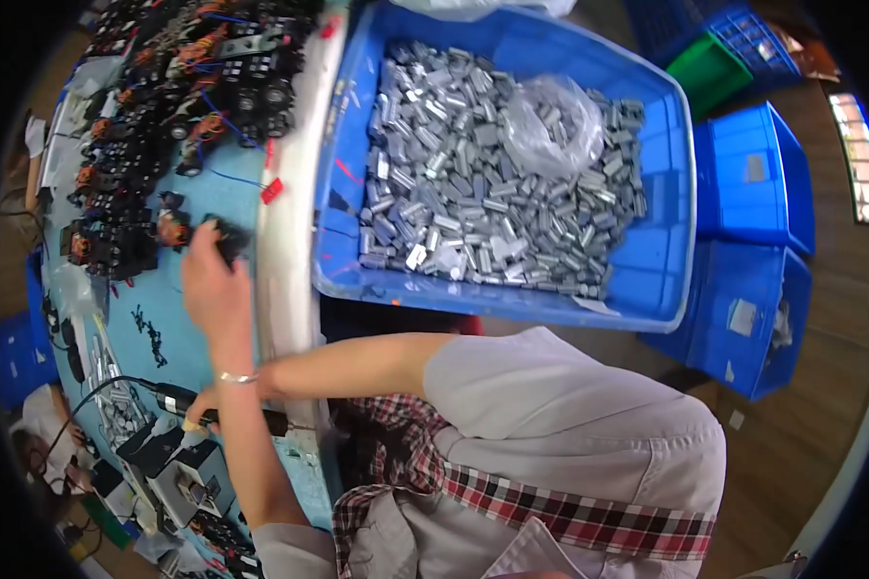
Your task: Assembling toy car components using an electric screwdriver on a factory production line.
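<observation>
My left hand [217,285] reaches across the light blue work surface [188,333], its fingers closed on a small black part [230,239]. Next to it stands a small black assembly with orange wires [172,227]. Under my left forearm, which wears a bracelet [238,378], my right arm crosses. The right hand [203,410] is wrapped round a black electric screwdriver [174,398] lying sideways, with its cord trailing left. Part of that hand and the tool is hidden by the left forearm. A small heap of dark screws [150,338] lies left of the hands.
Rows of black wheeled assemblies [116,222] with orange and blue wires crowd the far table. A large blue bin [681,193] of grey metal cylinders [454,183] stands beside the table edge. Metal rods [121,405] and box-like devices [179,468] lie lower left. More blue bins [758,174] are at right.
</observation>
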